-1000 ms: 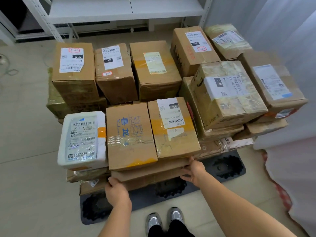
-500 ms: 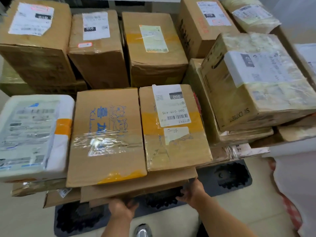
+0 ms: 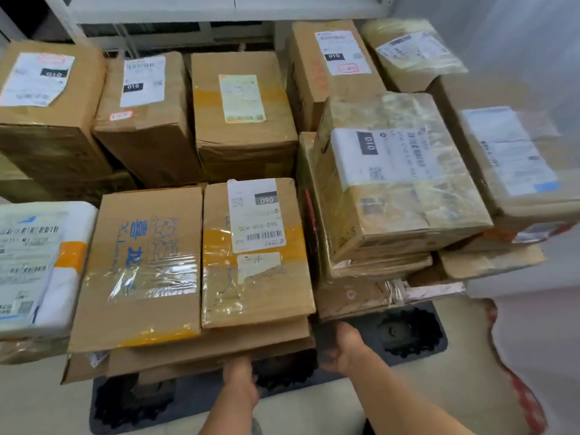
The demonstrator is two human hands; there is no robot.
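Both hands sit further right than half a second ago: left hand (image 3: 240,370) now under the middle of the flat box (image 3: 219,346), right hand (image 3: 340,345) at its right near corner; box not yet lifted or drawn out, blue-printed box (image 3: 141,265) and labelled box (image 3: 257,255) lying on it; left fingers hidden beneath the near edge, right hand blurred, so neither hold can be told; flat box thin, brown, creased, bottom of the near stack, above the dark mat (image 3: 437,340)
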